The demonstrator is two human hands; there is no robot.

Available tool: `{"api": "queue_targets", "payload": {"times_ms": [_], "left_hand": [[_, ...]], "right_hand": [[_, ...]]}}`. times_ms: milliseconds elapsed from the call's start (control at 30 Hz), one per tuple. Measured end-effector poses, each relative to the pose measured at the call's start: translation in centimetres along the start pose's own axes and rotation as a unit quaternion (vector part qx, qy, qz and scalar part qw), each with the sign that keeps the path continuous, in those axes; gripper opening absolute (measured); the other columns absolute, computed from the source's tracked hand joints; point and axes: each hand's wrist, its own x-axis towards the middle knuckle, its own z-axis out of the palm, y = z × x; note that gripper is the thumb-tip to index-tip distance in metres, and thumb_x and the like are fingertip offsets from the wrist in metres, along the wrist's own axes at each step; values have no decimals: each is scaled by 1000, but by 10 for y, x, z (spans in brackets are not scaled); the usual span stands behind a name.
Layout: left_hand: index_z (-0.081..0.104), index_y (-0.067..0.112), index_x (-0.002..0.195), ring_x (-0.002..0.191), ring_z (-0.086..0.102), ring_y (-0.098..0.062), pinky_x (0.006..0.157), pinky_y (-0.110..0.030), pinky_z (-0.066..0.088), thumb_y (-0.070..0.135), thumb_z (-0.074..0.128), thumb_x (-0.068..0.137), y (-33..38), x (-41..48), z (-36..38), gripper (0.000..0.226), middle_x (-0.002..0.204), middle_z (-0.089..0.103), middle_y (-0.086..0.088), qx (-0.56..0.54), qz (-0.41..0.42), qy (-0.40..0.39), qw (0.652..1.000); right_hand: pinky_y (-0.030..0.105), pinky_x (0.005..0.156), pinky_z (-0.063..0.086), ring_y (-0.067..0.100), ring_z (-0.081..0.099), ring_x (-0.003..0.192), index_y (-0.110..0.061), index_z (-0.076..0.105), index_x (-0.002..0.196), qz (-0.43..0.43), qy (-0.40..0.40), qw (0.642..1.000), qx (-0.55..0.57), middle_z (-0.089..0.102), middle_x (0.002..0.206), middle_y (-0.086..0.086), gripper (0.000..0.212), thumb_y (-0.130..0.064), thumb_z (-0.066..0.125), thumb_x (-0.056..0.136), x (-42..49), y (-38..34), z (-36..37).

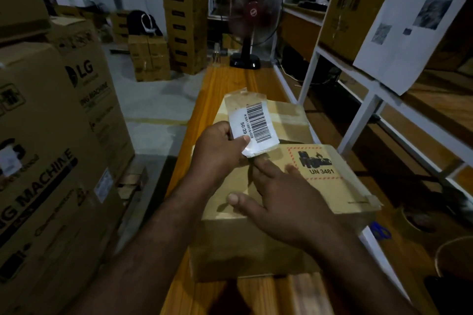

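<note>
You're mid-peel, I judge: your left hand point(220, 151) pinches the clear tape strip carrying a white barcode label point(256, 125), raised just beyond your right hand point(279, 202). That hand's spread fingers press flat on the brown cardboard box point(243, 245) under both hands. Next, pull steadily while holding the box down. The label seems to read KS9118816-039 and 50/39; the box's red-hatched mark point(317, 163) reads UN 3481.

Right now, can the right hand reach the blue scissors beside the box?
Probably yes: the right hand rests open on the box, holding nothing, and the scissors lie just off its right side, unblocked.
</note>
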Motion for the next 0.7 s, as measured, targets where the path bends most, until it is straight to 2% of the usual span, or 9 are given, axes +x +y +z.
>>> {"api": "queue_targets", "payload": {"times_ms": [67, 167, 233, 300, 400, 467, 533, 600, 700], "left_hand": [[68, 20, 90, 67, 67, -18, 51, -25, 50, 13, 67, 91, -4, 2, -1, 6, 91, 75, -5, 27, 13, 21, 999], [69, 15, 96, 81, 71, -32, 63, -40, 59, 23, 69, 84, -7, 3, 0, 14, 94, 76, -6, 43, 17, 33, 998], [69, 17, 97, 85, 73, -28, 71, -46, 62, 26, 68, 81, -7, 4, 1, 18, 99, 76, -4, 41, 11, 24, 999], [68, 21, 97, 86, 74, -23, 71, -45, 63, 23, 68, 86, -4, 3, 2, 11, 101, 76, -1, 52, 16, 16, 998], [68, 22, 102, 90, 73, -20, 72, -44, 63, 21, 67, 89, -4, 2, 1, 13, 105, 75, -1, 58, 24, 13, 998], [68, 20, 103, 91, 72, -19, 72, -43, 63, 22, 67, 89, -4, 0, 1, 14, 107, 75, -1, 72, 27, 19, 997], [69, 18, 100, 91, 73, -20, 70, -43, 63, 24, 68, 87, -4, -1, 1, 14, 106, 75, -2, 80, 37, 28, 996], [68, 18, 101, 92, 72, -20, 69, -41, 63, 23, 68, 89, -5, -1, 1, 12, 109, 74, -2, 88, 40, 30, 995], [68, 19, 102, 93, 72, -20, 69, -41, 63, 23, 67, 90, -8, -1, 2, 12, 108, 74, 0, 100, 44, 18, 994]], "right_hand": [[41, 116, 23, 20, 20, 147, -28, 26, 154, 29, -19, 999, -15, 10, 163, -15, 88, -80, 13, 84, -14, -5, -5], [32, 116, 17, 10, 20, 143, -29, 35, 150, 38, -54, 997, -44, 16, 161, -18, 95, -78, 1, 76, -48, -13, -19], [34, 119, 11, 7, 19, 142, -30, 35, 149, 54, -72, 995, -38, 17, 160, -19, 94, -77, 0, 75, -53, -17, -25], [39, 119, 13, 11, 23, 143, -28, 39, 148, 58, -48, 997, -18, 22, 160, -14, 88, -75, 5, 82, -38, -18, -20], [44, 116, 22, 15, 38, 134, -25, 62, 126, 64, 1, 998, -7, 36, 154, -6, 76, -73, 14, 91, -11, -19, -8], [44, 110, 30, 12, 43, 121, -25, 68, 111, 71, 28, 997, -20, 44, 147, -5, 77, -76, 14, 90, -8, -20, -4], [42, 107, 32, 9, 41, 114, -23, 63, 121, 71, 20, 996, -49, 45, 142, -6, 83, -78, 11, 87, -27, -25, -4], [41, 109, 29, 11, 40, 122, -21, 54, 133, 62, 3, 994, -91, 44, 141, -5, 93, -81, 4, 82, -49, -32, -4], [47, 115, 22, 11, 34, 134, -22, 53, 133, 79, 0, 993, -87, 43, 144, -5, 99, -83, -2, 79, -48, -33, -4]]}}
